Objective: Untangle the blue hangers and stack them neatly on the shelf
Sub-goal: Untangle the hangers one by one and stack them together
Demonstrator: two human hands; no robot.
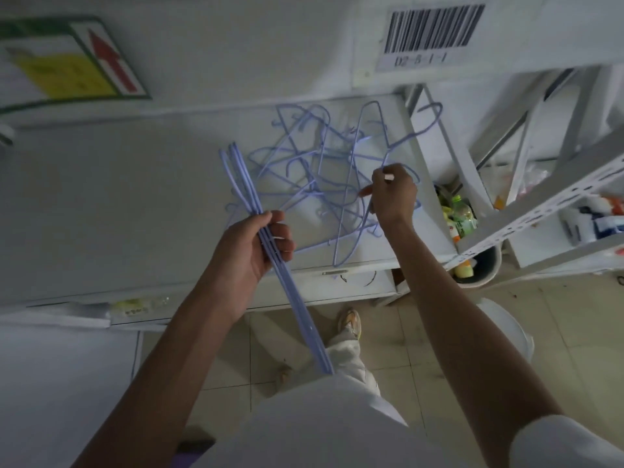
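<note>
A tangle of thin blue wire hangers (324, 170) lies on the white shelf top (135, 204), toward its right end. My left hand (256, 244) grips a bundle of aligned blue hangers (290, 292) that runs from above the shelf down past its front edge. My right hand (393, 194) is curled around one hanger wire at the right side of the tangle; that hanger's hook (430, 116) sticks out past the shelf's right edge.
A white wall with a barcode label (434, 30) and a red-arrow sign (81, 62) stands behind the shelf. To the right are perforated white racking (547, 204), a bin with bottles (462, 228) and a tiled floor (439, 332) below.
</note>
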